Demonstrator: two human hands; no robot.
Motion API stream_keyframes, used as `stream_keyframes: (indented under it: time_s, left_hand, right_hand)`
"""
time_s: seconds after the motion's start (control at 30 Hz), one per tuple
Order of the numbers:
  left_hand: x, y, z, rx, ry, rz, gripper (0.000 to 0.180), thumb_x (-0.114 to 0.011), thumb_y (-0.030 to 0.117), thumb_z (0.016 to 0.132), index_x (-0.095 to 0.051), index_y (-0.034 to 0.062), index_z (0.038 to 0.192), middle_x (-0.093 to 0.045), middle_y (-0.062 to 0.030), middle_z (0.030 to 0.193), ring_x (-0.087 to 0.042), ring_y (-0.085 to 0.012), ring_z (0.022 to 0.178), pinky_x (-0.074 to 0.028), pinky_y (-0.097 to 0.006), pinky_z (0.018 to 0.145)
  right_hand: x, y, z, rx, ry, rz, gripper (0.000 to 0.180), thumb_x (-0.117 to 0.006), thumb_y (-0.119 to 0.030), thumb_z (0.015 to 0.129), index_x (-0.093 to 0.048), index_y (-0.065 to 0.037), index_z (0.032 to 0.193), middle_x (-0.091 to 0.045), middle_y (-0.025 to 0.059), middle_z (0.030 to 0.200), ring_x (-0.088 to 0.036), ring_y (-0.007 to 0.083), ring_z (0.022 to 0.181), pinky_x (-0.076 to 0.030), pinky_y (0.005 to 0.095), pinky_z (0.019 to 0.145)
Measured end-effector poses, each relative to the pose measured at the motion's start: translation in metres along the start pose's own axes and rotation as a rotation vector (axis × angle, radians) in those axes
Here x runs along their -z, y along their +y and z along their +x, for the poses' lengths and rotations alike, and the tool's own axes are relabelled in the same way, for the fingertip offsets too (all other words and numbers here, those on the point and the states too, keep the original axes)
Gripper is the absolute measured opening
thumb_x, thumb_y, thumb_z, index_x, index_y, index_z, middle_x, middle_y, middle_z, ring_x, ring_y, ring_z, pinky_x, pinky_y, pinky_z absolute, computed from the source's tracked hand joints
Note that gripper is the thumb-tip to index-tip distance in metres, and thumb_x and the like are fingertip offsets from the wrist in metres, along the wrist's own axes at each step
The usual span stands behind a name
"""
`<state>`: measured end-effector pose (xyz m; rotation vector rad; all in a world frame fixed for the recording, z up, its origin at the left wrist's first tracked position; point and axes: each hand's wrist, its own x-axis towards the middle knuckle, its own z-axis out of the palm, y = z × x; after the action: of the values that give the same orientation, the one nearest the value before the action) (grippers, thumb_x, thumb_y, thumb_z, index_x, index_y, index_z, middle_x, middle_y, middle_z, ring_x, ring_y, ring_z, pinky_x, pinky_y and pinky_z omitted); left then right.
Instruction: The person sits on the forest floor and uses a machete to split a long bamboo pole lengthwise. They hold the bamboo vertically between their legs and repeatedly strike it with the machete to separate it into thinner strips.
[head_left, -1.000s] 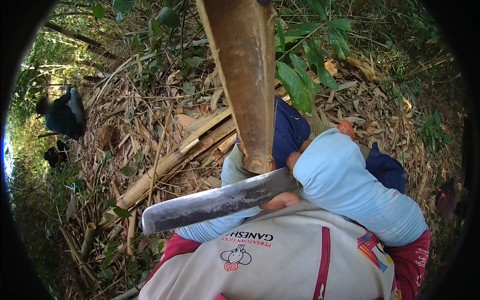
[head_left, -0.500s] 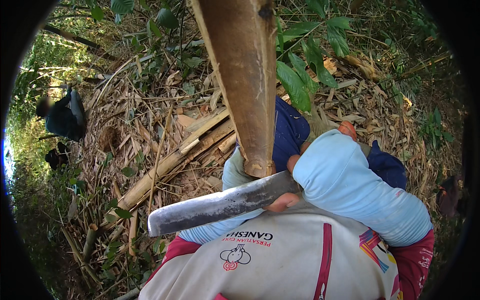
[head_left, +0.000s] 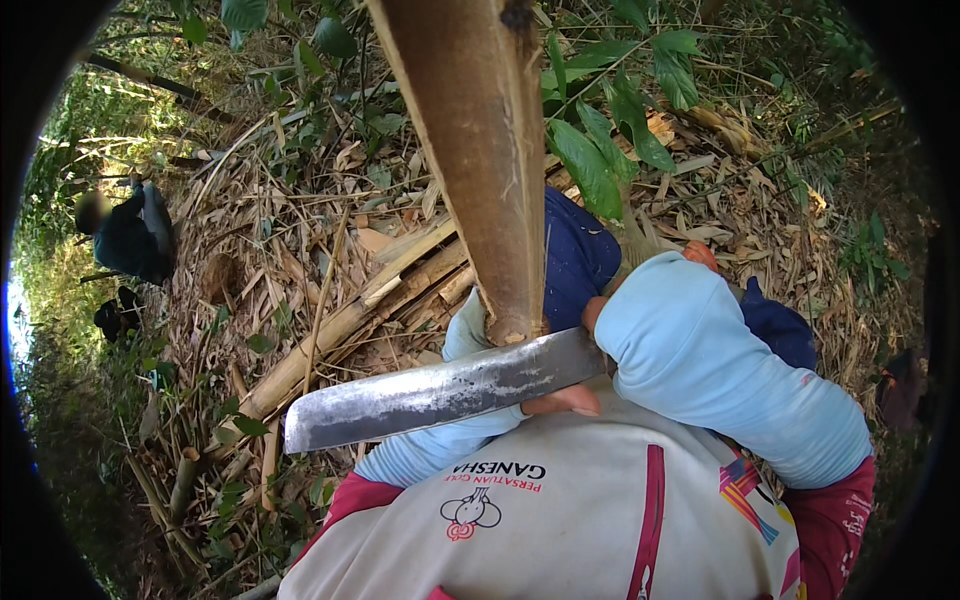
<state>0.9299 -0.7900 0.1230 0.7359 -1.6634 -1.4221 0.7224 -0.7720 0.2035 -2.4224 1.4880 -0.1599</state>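
Note:
A long machete blade lies across in front of my chest, its broad tip pointing left. My right hand is closed at the blade's other end; the handle and most fingers are hidden by the light blue sleeve. Just beyond the blade stands a split bamboo piece, hollow face toward me, its near end narrowing to the blade. My left hand is at that end, thumb showing below the blade. Its other fingers are hidden, but it appears to grip the bamboo.
Cut bamboo poles lie on leaf litter to the left. Green leaves hang close to the bamboo at the right. A crouching person is farther off at the left. My leg in blue cloth is beside the bamboo.
The machete has shifted slightly away from my chest, with its tip a little farther left, uncovering more of the left hand. The bamboo has tilted slightly left. My right sleeve has moved slightly right.

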Motion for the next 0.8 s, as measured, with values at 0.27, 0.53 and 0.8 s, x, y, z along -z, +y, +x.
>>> stream_keyframes:
  time_s: [0.27,0.53,0.8]
  left_hand:
    - [-0.007,0.008,0.004,0.157,0.093,-0.227,0.122,-0.097,0.043,0.041,-0.030,0.0005,0.134,-0.046,-0.0092,0.124,-0.045,-0.0161,0.112,-0.035,-0.031,0.095]
    - [-0.022,0.021,0.009,0.318,0.300,-0.379,0.105,-0.100,0.047,0.031,-0.048,0.0036,0.112,-0.057,-0.0037,0.090,-0.055,-0.0094,0.076,-0.043,-0.023,0.068]
    - [-0.016,0.019,0.011,0.329,0.178,-0.336,0.099,-0.090,0.046,0.045,-0.041,0.0050,0.119,-0.050,-0.0089,0.102,-0.050,-0.0159,0.089,-0.042,-0.030,0.076]
  right_hand:
    - [-0.006,-0.004,-0.002,-0.039,-0.063,0.055,0.016,-0.058,-0.024,0.077,-0.066,-0.012,0.085,-0.057,0.0092,0.060,-0.061,0.0304,0.061,-0.043,0.0473,0.060]
    - [-0.004,-0.011,0.002,-0.014,-0.041,-0.025,0.015,-0.056,-0.028,0.076,-0.065,-0.015,0.079,-0.054,0.0074,0.058,-0.058,0.0283,0.058,-0.039,0.0495,0.063]
    - [-0.003,-0.015,0.003,-0.011,0.014,0.063,0.015,-0.056,-0.027,0.076,-0.062,-0.012,0.076,-0.051,0.0064,0.058,-0.058,0.0272,0.058,-0.038,0.0488,0.058]
